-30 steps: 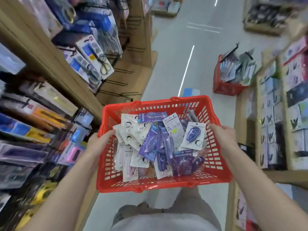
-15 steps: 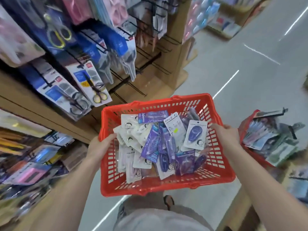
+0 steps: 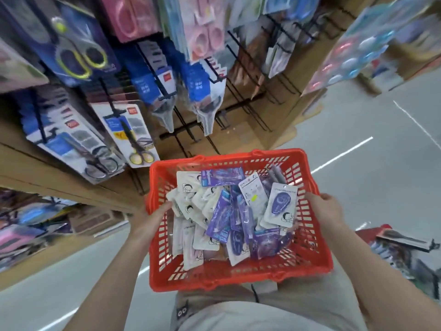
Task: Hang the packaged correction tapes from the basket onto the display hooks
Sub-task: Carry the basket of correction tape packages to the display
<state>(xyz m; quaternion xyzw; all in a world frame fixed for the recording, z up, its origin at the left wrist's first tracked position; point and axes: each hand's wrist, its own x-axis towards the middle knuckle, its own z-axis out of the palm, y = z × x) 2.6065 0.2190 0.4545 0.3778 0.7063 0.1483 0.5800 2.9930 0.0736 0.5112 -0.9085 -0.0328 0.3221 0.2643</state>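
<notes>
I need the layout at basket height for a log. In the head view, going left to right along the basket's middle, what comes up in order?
left hand → white packs → purple packs → white-backed pack with a purple correction tape → right hand → second red basket

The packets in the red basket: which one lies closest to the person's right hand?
The white-carded packet with the purple oval correction tape, leaning against the basket wall by the right hand. The other packets lie further left.

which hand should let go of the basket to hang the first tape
Probably the left hand: the empty display hooks lie on its side. The right hand can keep gripping the red basket.
</notes>
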